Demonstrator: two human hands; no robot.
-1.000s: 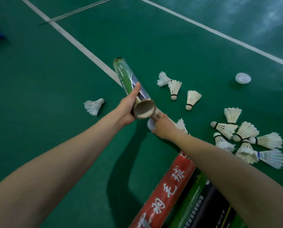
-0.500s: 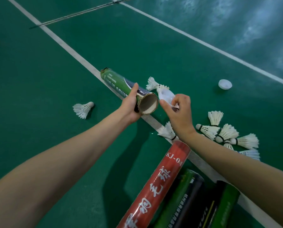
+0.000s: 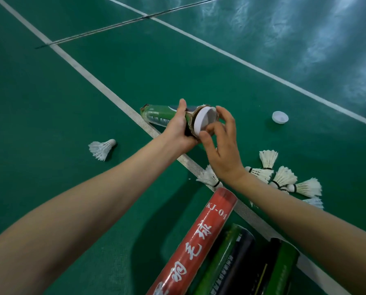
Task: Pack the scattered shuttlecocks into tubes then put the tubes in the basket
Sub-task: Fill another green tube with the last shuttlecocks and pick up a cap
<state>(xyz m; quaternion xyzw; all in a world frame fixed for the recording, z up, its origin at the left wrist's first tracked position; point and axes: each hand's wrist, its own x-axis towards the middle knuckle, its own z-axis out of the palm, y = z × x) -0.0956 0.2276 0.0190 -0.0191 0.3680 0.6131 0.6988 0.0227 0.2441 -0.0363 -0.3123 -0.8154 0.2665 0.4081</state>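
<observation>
A: Where does the single view look from?
B: From the person's head, facing forward and down, wide-angle
A: How near?
B: Close: the fingers (image 3: 225,115) sit mid-frame, green floor (image 3: 178,67) running on beyond them to the top edge

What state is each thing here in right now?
Green tube: gripped by the left hand.
White cap: pinched by the right hand at the tube's mouth.
Spare cap: on the floor, hollow up.
Red tube: lying on the floor.
Loose shuttlecocks: lying unpacked.

Green court floor (image 3: 199,67), white boundary lines (image 3: 88,75), glare patches upper right.
</observation>
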